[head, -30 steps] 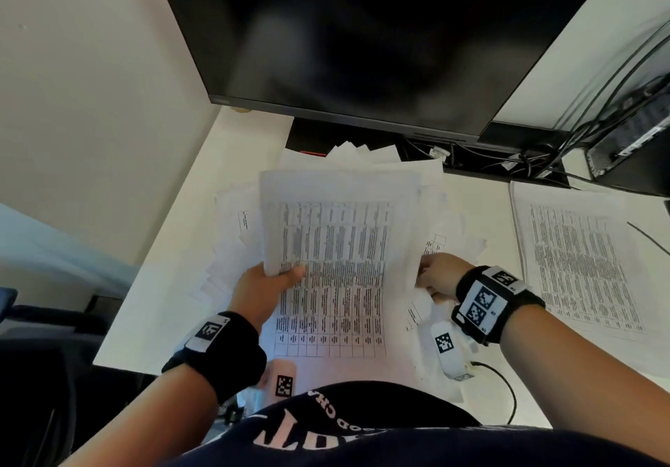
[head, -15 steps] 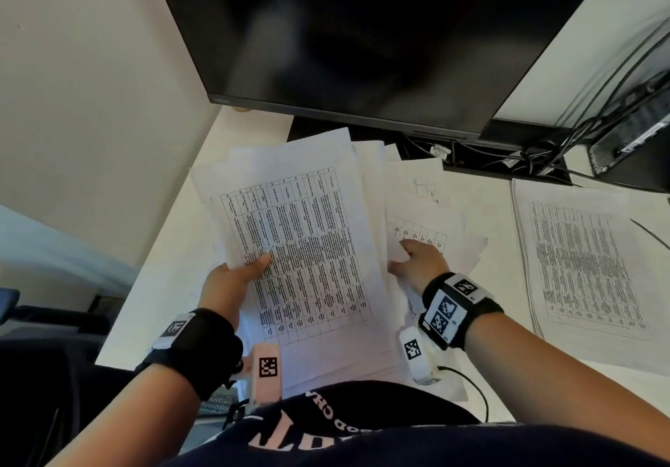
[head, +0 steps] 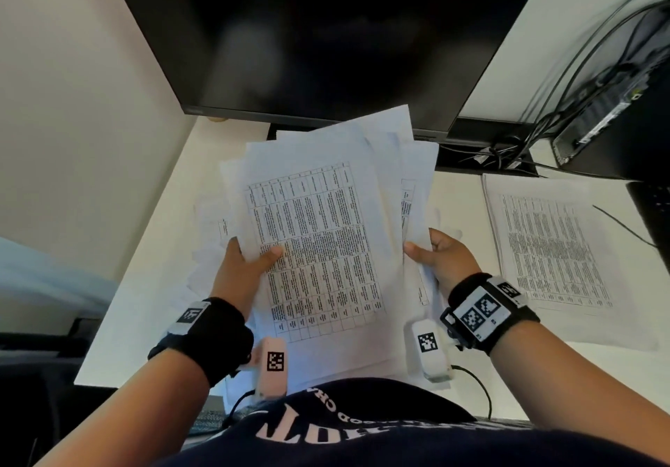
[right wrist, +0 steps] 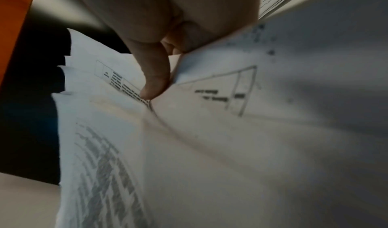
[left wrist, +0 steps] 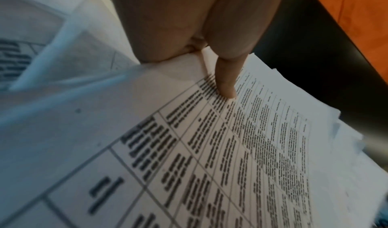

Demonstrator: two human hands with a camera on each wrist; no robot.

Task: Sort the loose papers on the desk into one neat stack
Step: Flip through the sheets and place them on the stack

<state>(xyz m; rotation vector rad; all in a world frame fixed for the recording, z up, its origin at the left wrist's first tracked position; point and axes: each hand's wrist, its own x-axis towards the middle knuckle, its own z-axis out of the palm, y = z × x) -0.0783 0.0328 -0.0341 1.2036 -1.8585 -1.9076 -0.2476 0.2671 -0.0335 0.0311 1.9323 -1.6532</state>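
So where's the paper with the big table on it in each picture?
Head: the table sheet is centre, atop the held bundle.
Left wrist: it fills the lower right, under the left thumb.
Right wrist: far left, blurred, probably it.
Shared landmark: the black monitor.

The monitor [head: 326, 38] blocks the way just past the held papers [head: 319, 241]. Bare desk [head: 460, 212] lies open right of the grip.

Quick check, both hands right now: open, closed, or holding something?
Left hand: grips the bundle of printed papers, thumb on top.
Right hand: grips the same bundle's right edge.
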